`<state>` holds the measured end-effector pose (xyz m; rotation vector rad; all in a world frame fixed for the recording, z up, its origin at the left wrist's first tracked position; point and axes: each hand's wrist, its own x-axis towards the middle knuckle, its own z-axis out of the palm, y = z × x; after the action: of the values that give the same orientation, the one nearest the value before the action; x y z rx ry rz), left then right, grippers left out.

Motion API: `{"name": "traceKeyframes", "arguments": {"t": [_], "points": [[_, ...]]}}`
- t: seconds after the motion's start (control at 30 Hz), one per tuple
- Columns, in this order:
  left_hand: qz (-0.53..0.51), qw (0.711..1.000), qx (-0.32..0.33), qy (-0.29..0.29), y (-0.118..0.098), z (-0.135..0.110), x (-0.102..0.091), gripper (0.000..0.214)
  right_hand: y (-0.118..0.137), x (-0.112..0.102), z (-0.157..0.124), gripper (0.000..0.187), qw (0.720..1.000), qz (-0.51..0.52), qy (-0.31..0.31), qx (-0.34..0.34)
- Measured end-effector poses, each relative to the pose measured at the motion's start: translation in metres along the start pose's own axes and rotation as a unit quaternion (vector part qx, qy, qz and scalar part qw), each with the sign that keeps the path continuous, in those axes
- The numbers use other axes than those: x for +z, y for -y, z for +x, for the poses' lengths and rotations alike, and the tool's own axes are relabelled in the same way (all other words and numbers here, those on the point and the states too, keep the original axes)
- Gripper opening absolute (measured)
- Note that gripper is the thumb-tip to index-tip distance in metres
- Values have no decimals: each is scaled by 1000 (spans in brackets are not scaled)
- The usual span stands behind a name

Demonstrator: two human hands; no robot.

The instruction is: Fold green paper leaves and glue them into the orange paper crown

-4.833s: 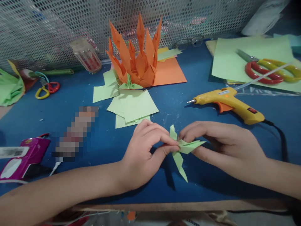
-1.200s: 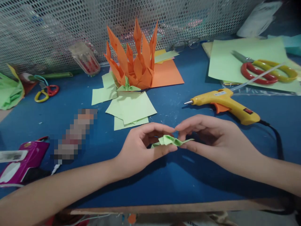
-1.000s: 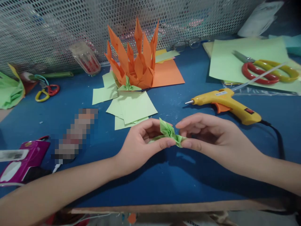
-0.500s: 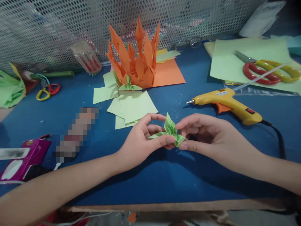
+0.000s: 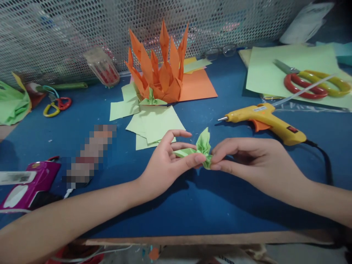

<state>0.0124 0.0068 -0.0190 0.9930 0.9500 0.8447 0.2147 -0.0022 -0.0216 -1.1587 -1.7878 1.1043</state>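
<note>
Roughly at the middle of the blue counter [image 5: 209,198], both of the person's hands meet on a small folded green paper piece [image 5: 202,145], which is held just above the surface. The left hand [image 5: 165,161] pinches the piece's long flat end between thumb and forefinger, the other fingers [image 5: 178,134] spread loosely above it. The right hand [image 5: 247,161] has its fingers closed on the lower tip of the piece, where the pointed flaps fan upward. Just behind the hands lies a loose stack of pale green paper squares [image 5: 156,123], and behind that stands a spiky orange paper model [image 5: 162,69] partly on an orange sheet [image 5: 198,86], with a small green folded shape at its foot. A clear plastic container [image 5: 102,68] leans near the perforated metal panel [image 5: 68,29]; it holds thin red things, too blurred to name. To the right, a yellow glue gun [image 5: 264,119] lies on its side, nozzle pointing left, with a clear glue stick jutting from its rear. Beyond it, red-and-yellow scissors [image 5: 310,82] rest on a large green sheet [image 5: 288,62]. At far left sit small scissors [image 5: 56,106], crumpled green paper [image 5: 12,104] and a pink object [image 5: 27,183].
</note>
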Motion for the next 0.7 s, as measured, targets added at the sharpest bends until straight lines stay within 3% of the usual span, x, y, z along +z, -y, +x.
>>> {"name": "traceKeyframes", "arguments": {"t": [0.13,0.33,0.7], "points": [[-3,1000,24,-11,5,0,-1,56,1,1,2,12,999,7,-41,30],[57,997,48,-30,5,-5,0,49,3,3,1,7,999,0,-28,44],[38,999,28,-10,1,-2,1,50,-4,0,-2,7,994,-84,-70,-33]]}}
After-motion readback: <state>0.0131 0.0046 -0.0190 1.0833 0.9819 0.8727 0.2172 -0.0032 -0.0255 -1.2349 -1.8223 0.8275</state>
